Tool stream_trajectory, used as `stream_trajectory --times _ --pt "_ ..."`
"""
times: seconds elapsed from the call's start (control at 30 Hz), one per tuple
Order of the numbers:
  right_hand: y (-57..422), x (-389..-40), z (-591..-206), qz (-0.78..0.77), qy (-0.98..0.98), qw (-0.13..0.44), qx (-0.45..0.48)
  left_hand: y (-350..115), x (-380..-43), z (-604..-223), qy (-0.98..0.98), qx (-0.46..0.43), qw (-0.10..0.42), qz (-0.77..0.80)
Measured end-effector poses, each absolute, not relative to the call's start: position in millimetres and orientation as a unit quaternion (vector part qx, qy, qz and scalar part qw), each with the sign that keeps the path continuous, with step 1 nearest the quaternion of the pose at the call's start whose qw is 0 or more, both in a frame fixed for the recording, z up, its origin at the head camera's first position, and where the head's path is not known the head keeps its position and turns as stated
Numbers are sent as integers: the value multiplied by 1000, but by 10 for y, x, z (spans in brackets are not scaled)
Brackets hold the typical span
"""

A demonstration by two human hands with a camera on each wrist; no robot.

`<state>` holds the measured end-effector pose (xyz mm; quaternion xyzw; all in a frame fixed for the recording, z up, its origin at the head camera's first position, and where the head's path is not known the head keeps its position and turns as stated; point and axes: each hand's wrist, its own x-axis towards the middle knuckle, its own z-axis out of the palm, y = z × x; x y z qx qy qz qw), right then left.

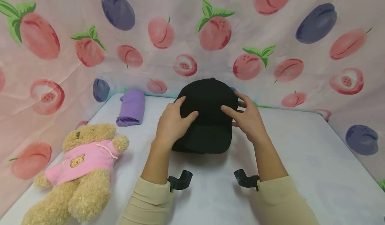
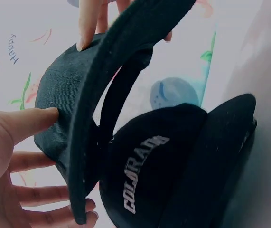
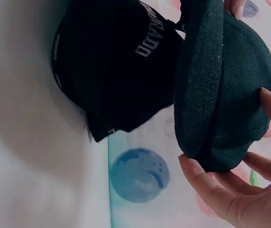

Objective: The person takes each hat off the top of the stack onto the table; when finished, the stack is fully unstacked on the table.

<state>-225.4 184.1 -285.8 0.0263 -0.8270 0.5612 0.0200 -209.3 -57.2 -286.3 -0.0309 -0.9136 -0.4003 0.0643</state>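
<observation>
Both hands hold a plain black baseball cap up at the middle of the table, its brim toward me. My left hand grips the cap's left side, thumb on the front of the crown and fingers behind. On the opposite side my right hand holds it with the thumb in front and fingertips at the back edge. Behind it, a second black cap with COLORADO lettering sits on the table; the right wrist view shows this lettered cap too. The held cap hides it in the head view.
A teddy bear in a pink top lies at the left of the white table. Farther back stands a rolled purple cloth. Fruit-printed fabric hangs around the back and sides.
</observation>
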Motion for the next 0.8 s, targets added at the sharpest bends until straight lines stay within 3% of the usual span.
stream_trajectory --times 0.8 --pt "2361 -2113 -2759 527 -848 53 8 -54 -2063 -2871 -909 -53 99 -401"
